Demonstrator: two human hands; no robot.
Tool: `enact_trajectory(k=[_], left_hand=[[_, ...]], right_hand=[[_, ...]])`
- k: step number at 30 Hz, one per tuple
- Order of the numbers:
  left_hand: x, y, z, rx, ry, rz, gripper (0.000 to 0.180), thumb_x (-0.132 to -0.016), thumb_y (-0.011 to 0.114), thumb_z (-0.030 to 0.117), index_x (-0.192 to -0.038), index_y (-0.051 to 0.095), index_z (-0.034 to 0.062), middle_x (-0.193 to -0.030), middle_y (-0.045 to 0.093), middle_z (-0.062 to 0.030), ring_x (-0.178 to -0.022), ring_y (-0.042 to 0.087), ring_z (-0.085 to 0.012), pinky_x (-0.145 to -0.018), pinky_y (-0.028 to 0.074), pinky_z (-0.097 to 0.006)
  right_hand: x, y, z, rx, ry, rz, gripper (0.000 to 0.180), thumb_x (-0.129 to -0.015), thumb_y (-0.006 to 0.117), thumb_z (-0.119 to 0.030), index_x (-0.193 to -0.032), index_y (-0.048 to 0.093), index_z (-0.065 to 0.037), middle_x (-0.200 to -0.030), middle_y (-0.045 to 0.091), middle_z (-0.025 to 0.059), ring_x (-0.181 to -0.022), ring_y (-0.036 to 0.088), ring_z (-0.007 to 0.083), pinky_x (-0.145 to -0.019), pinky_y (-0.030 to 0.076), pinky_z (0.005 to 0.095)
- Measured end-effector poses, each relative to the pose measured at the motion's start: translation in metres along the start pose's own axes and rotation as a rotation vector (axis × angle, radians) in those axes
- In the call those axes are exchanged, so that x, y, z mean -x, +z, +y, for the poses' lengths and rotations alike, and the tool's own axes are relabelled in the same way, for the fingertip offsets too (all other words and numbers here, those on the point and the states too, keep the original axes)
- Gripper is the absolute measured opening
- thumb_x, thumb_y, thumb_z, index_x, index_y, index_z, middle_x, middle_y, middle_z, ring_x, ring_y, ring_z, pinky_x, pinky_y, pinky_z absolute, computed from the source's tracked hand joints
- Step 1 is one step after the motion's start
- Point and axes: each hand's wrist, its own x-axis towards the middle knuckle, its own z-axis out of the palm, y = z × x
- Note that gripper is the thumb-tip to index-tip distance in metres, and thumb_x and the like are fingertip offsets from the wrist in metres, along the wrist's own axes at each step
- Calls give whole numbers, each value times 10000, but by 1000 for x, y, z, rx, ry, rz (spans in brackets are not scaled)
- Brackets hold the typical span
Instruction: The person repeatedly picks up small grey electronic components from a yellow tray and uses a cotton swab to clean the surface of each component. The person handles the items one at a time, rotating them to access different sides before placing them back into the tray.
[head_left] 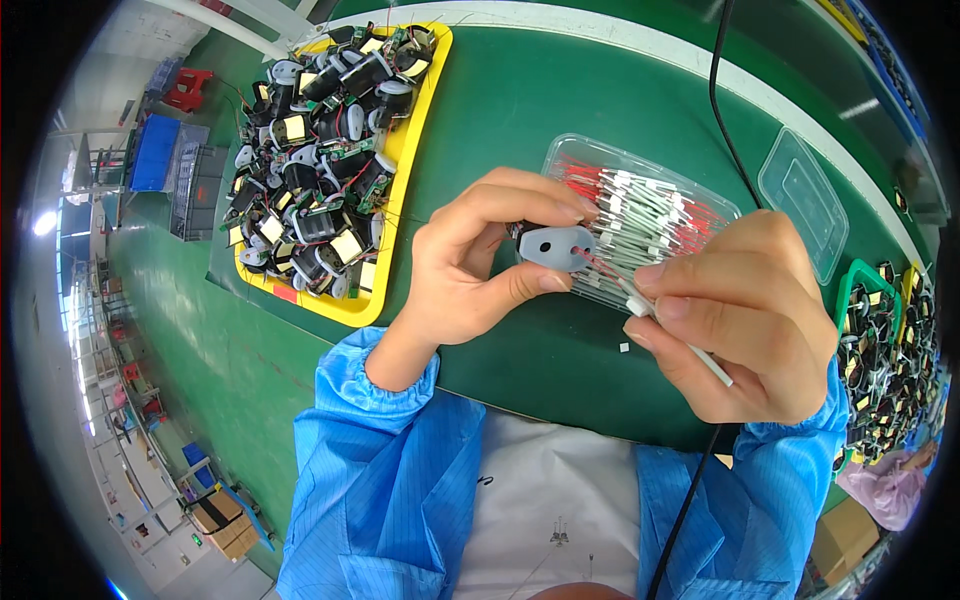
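My left hand [483, 255] pinches a small assembly with a grey oval cap [556, 247] and a dark body mostly hidden by the fingers. Two round holes show in the cap's face. Between the fingertips of my right hand [742, 318] is a thin white-sleeved wire [708, 364] with a white piece near the fingertips. Its thin reddish end reaches the cap's right-hand hole; whether it is inside, I cannot tell. Just behind both hands is a clear plastic box [640, 160] filled with bundled white-sleeved wires [640, 205] that have red ends.
On the left a yellow tray [398, 190] is heaped with similar black and grey assemblies. A clear lid [803, 205] lies at the back right, near a black cable [715, 90]. At the far right a green-rimmed bin [846, 300] holds more parts. One white bit [624, 347] lies on the green table [540, 375].
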Motion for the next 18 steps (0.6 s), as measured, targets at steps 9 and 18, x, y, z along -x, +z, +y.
enact_trajectory(k=[9,18], left_hand=[[0,0,0,3,4,-5,397,-770,755,185,-1055,537,16,-1057,594,-197,-1011,587,-317,-869,485,-427],[0,-2,-1,-12,16,-22,396,-779,749,195,-1063,540,17,-1058,595,-195,-1013,587,-316,-867,482,-423]], right_hand=[[-1,0,1,-6,-1,-25,347,-644,778,11,-921,576,-46,-863,666,130,-682,567,216,-571,409,312],[-3,-3,4,-62,48,-39,297,-691,756,-6,-915,563,-42,-844,668,141,-659,529,200,-586,406,308]])
